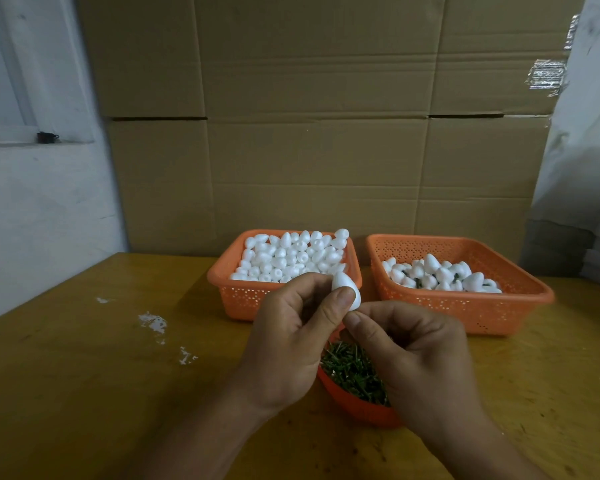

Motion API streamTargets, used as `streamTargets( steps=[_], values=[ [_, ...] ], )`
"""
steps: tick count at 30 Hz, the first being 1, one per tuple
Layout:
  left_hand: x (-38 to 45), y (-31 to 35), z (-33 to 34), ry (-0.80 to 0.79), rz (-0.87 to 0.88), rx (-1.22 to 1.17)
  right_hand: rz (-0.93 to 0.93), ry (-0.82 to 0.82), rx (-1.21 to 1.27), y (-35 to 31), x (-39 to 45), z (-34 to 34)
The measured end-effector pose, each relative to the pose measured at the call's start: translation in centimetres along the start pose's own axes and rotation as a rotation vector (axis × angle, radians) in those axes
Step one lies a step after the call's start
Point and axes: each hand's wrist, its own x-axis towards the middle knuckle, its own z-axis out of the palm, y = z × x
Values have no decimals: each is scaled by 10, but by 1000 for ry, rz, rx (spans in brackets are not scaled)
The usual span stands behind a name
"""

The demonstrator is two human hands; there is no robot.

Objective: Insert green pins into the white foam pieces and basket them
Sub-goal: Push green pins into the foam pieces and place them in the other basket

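My left hand (pixel 291 337) pinches a white egg-shaped foam piece (pixel 343 284) between thumb and fingers, held above the table. My right hand (pixel 416 362) is curled with its thumb tip touching the underside of that foam piece; any pin it holds is hidden by the fingers. Below both hands sits an orange bowl (pixel 357 407) full of green pins (pixel 352 370). An orange basket (pixel 236 299) at the middle back is heaped with plain white foam pieces (pixel 284 258). To its right a second orange basket (pixel 465 306) holds foam pieces with green pins (pixel 440 273).
The wooden table (pixel 101 375) has white foam crumbs (pixel 153 322) on its left side. Cardboard boxes (pixel 312 133) form a wall right behind the baskets. A white wall is at the left, plastic-wrapped stacks at the right.
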Motion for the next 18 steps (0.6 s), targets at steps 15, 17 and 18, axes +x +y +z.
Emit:
streamTargets(
  steps=[15, 17, 18],
  values=[
    [0, 0, 1, 2, 7, -25, -10, 5, 83, 1, -1, 5],
    [0, 0, 0, 1, 6, -27, -3, 9, 103, 2, -1, 5],
    [0, 0, 0, 2, 5, -28, -1, 9, 110, 2, -1, 5]
  ],
)
